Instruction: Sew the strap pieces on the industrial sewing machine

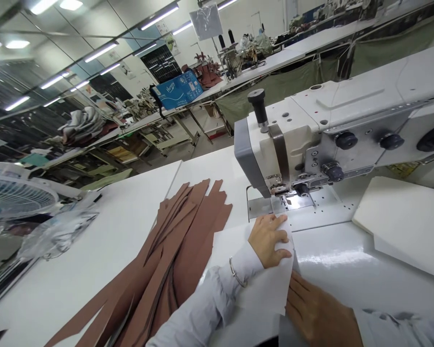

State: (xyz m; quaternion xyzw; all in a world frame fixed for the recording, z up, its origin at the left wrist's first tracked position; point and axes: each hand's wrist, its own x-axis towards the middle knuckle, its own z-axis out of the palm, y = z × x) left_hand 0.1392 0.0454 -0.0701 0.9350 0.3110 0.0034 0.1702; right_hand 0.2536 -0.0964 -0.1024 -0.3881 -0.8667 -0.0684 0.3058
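A thin white sheet [262, 289] lies on the white sewing table in front of the sewing machine [282, 149]; whether it is paper or fabric I cannot tell. My left hand [271, 241] presses down on its upper right part, fingers spread and slightly bent, close to the needle area. At the sheet's right edge rests my right hand [318, 311], its fingers stretched out side by side, the tips touching that edge. Left of the sheet is a pile of long reddish-brown cut pieces [188, 231], partly hidden by my left sleeve.
A stack of white panels [408, 221] lies to the right of the machine. At the far left stand a fan [18, 193] and a clear plastic bag [61, 229]. Behind are other worktables with machines and a blue box [179, 91].
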